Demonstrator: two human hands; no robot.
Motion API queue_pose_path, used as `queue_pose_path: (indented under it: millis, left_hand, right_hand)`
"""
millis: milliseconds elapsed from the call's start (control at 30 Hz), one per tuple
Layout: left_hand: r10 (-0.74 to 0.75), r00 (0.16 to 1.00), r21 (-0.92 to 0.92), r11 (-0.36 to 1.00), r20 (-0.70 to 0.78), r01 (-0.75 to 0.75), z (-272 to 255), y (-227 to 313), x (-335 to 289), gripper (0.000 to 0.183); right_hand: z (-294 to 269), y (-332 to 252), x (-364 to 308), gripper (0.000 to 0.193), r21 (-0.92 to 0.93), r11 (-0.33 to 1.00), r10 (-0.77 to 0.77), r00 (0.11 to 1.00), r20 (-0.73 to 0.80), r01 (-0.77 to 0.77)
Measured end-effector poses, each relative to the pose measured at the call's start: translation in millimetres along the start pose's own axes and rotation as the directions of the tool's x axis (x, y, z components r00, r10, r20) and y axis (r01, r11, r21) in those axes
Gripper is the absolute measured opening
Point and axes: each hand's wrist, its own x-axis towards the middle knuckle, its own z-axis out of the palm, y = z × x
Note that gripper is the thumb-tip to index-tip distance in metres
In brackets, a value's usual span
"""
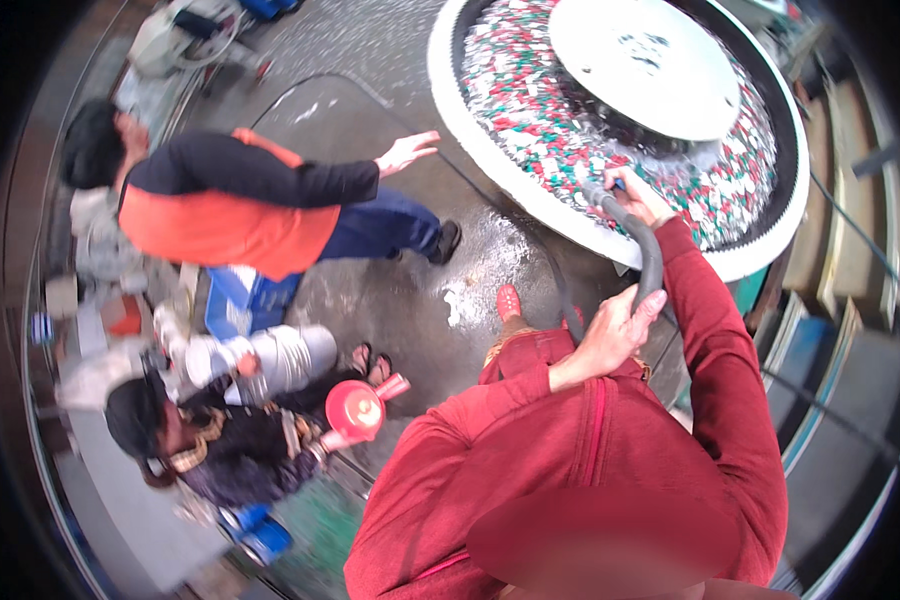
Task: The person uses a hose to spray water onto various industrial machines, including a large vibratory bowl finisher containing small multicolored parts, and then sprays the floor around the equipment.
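My right hand (pixel 638 193) grips the nozzle end of a dark grey hose (pixel 651 255) at the rim of a large round white tub (pixel 530 185). Water sprays from the hose onto the red, green and white pieces (pixel 530 110) filling the tub. My left hand (pixel 615 330) holds the same hose lower down, in front of my red jacket. A round white disc (pixel 650 60) covers the middle of the tub.
A person in an orange and black top (pixel 220 200) bends over at the left, one hand stretched toward the tub. Another person crouches at lower left holding a red scoop (pixel 358 408) beside a silvery container (pixel 288 355). The concrete floor (pixel 420 290) is wet. Stacked boards (pixel 840 250) stand at right.
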Motion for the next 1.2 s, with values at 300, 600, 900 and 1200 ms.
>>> queue_pose_path:
  millis: [300, 600, 900, 1200]
  left_hand:
    - [0.3, 0.91, 0.343, 0.919, -0.286, -0.195, -26.0, 14.5, -27.4, 0.027]
    - [0.302, 0.953, 0.223, 0.932, -0.035, -0.287, -139.3, 47.6, -7.9, 0.026]
    - [0.174, 0.979, -0.065, 0.984, 0.106, -0.168, -273.5, 141.4, 15.3, 0.039]
    - [0.108, 0.981, -0.265, 0.962, 0.16, -0.063, -301.6, 150.9, 22.4, 0.04]
  right_hand:
    - [127.9, -39.7, 23.6, 0.037, -0.15, 0.988, 0.001, 0.958, 0.288, 0.044]
    - [111.6, -45.2, 93.2, 0.016, 0.017, 1.0, -0.001, 0.988, 0.151, -0.002]
    - [236.8, -76.2, 162.6, 0.027, -0.062, 0.975, -0.216, 0.974, -0.066, 0.212]
    - [240.8, -83.1, 178.1, 0.022, -0.099, 0.953, -0.298, 0.943, -0.146, 0.286]
